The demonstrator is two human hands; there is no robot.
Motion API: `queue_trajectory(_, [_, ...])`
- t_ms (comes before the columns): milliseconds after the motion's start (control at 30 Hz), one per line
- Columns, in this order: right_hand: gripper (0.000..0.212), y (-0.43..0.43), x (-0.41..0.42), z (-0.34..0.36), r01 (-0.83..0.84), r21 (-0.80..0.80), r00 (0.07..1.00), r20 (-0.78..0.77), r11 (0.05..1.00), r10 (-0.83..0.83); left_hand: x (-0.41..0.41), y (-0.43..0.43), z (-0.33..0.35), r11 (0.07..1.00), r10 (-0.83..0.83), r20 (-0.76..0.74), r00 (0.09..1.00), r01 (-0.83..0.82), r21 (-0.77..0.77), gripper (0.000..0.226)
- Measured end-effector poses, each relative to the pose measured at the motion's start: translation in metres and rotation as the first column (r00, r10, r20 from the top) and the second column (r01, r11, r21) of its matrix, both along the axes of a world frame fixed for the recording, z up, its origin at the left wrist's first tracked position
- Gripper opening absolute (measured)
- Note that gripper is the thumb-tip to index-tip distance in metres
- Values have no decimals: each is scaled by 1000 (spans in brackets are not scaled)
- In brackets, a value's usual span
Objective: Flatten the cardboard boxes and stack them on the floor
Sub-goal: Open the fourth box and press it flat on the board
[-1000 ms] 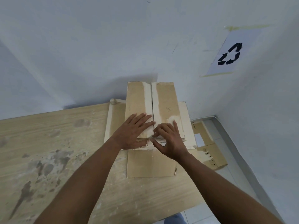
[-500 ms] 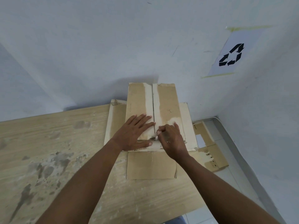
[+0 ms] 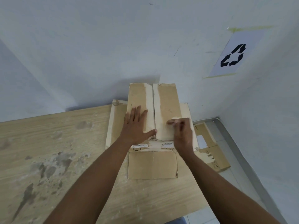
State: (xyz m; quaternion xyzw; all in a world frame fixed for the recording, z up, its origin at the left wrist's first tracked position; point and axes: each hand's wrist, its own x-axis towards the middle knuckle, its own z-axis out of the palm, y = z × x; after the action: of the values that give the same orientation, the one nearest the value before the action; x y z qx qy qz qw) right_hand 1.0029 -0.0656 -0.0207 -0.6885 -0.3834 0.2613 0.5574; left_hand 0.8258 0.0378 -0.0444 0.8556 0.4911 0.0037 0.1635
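Cardboard box on stained wooden bench against wall, left hand spread flat on its left flap, right hand with grip pinched together on right flap, flattened cardboard on floor beyond, partly hidden, recycling sign on wall, label print unreadable

A single head-worn wide-angle view looks forward and down from above the desk, close enough that both forearms enter from the bottom edge and reach toward frame centre. The hands, left and right, lie on the box near the middle. The view faces a room corner: the wall fills the upper half, with a recycling sign at upper right. The floor appears at lower right beyond the desk edge. Straight edges bow toward the frame borders.
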Motion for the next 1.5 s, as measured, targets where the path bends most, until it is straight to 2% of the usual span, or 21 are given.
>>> queue_trajectory(33, [10,4,7,3,146,37,969,-205,989,-136,3,0,2,999,22,-46,999,-23,-24,105])
queue_trajectory(100, [9,8,27,9,349,52,779,-572,936,-258,6,2,5,996,44,-102,994,-51,-71,106])
queue_trajectory(167, [8,8,47,9,312,37,758,-612,949,-225,8,4,6,995,38,-96,995,-47,-93,102])
queue_trajectory(233, [5,7,50,10,171,-8,879,-451,985,-157,8,4,4,999,-7,33,999,9,-45,85])
queue_trajectory(333, [24,13,38,8,28,-96,1000,12,995,-27,4,2,1,995,-92,377,922,74,61,33])
queue_trajectory(400, [33,19,27,5,-41,-133,973,222,990,70,6,0,0,996,-86,478,874,82,28,13])
queue_trajectory(500, [28,19,13,-3,-112,-264,859,459,958,227,9,-1,1,997,-82,485,871,79,27,11])
queue_trajectory(633, [28,16,1,-4,-126,-403,739,572,907,357,8,-2,6,999,-29,582,812,3,45,21])
queue_trajectory(767, [47,24,-12,-1,-26,-502,760,551,864,344,13,4,21,914,370,809,456,-336,-229,16])
queue_trajectory(867, [53,31,-12,3,-10,-564,796,495,826,348,4,27,33,730,582,813,23,-455,-510,8])
queue_trajectory(933, [57,31,-5,2,21,-588,774,521,808,359,-14,46,35,499,631,702,-330,-521,-693,9])
queue_trajectory(1000, [66,31,-2,1,66,-619,755,543,782,366,-46,57,29,247,620,642,-450,-665,-705,23])
queue_trajectory(1067, [84,37,-10,3,79,-682,739,529,727,416,-74,59,20,190,668,621,-411,-712,-676,35])
queue_trajectory(1133, [90,43,-21,7,100,-723,715,530,684,456,-92,57,8,259,694,634,-340,-704,-661,35])
queue_trajectory(1200, [78,45,-26,8,113,-695,715,553,710,428,-103,54,1,394,664,709,-238,-695,-602,19])
queue_trajectory(1233, [71,45,-26,8,115,-672,727,559,732,399,-108,52,1,474,632,765,-128,-718,-511,22])
queue_trajectory(1300, [58,45,-20,10,92,-622,788,523,777,325,-119,44,8,665,559,805,197,-686,-294,46])
queue_trajectory(1367, [48,44,-10,16,27,-525,899,385,851,209,-134,39,14,864,356,664,658,-502,34,60])
queue_trajectory(1400, [47,43,-5,22,3,-443,945,295,897,143,-141,39,16,913,251,539,804,-381,143,68])
queue_trajectory(1433, [47,43,1,27,-7,-364,974,209,931,89,-147,42,17,930,205,432,878,-312,192,70])
queue_trajectory(1500, [42,38,16,38,-37,-263,998,44,964,51,-154,51,21,923,237,340,910,-320,215,54])
